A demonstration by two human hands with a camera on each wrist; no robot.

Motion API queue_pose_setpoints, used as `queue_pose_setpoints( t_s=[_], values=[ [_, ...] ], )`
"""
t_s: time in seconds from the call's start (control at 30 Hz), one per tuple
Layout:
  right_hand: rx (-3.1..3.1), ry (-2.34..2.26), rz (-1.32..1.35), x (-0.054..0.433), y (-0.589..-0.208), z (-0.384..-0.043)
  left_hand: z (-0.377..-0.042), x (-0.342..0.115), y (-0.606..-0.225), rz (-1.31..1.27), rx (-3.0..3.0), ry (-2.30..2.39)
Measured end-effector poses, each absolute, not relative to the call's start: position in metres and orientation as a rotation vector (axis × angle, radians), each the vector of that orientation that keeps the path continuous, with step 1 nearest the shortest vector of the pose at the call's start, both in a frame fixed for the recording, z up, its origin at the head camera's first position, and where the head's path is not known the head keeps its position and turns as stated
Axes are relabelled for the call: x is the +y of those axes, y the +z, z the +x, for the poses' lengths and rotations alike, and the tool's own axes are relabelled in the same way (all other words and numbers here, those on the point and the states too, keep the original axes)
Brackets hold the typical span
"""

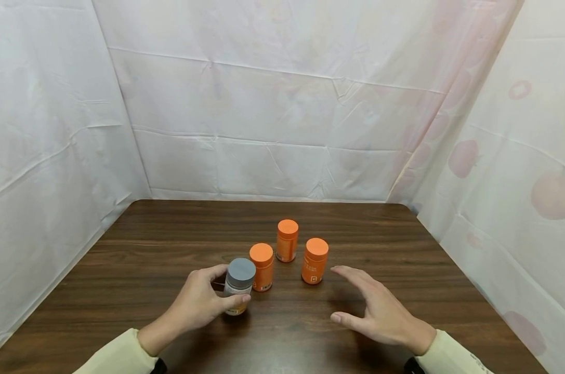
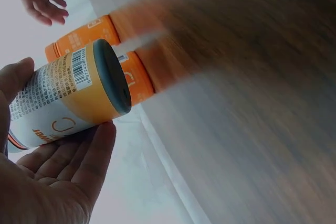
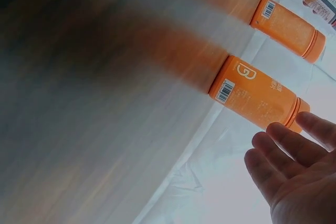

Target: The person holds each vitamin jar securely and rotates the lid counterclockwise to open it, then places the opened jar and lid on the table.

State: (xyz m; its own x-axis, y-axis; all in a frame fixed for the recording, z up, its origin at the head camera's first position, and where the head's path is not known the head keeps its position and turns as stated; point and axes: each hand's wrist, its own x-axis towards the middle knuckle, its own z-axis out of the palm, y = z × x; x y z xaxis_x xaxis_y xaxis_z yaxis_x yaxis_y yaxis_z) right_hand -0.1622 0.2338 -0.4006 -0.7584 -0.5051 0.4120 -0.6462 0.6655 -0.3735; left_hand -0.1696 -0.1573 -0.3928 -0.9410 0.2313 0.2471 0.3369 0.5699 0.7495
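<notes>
On the table [image 1: 371, 228], a rear bottle [image 1: 287, 240] is standing behind and between a left bottle [image 1: 262, 266] and a right bottle [image 1: 315, 261]. In the left hand [image 1: 198, 300], a held bottle [image 1: 240, 278] is hovering before the left bottle and farther left. The right hand [image 1: 379, 314] is hovering before the right bottle and to its right, while a sheet [image 1: 263, 104] is hanging behind.

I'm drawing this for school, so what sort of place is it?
Maybe a small filming booth: creased white sheets with pale red prints hang behind and beside a dark brown wood-grain table, where the left hand holds a grey-lidded cylindrical bottle.
</notes>
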Motion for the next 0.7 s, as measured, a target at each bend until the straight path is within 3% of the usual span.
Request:
queue_pose_setpoints(
  t_s=[0.7],
  values=[
    [-2.586,0.814,0.984,0.222,-0.4,-0.163,-0.162,-0.136,-0.391,-0.54,-2.683,-1.296]
  ],
)
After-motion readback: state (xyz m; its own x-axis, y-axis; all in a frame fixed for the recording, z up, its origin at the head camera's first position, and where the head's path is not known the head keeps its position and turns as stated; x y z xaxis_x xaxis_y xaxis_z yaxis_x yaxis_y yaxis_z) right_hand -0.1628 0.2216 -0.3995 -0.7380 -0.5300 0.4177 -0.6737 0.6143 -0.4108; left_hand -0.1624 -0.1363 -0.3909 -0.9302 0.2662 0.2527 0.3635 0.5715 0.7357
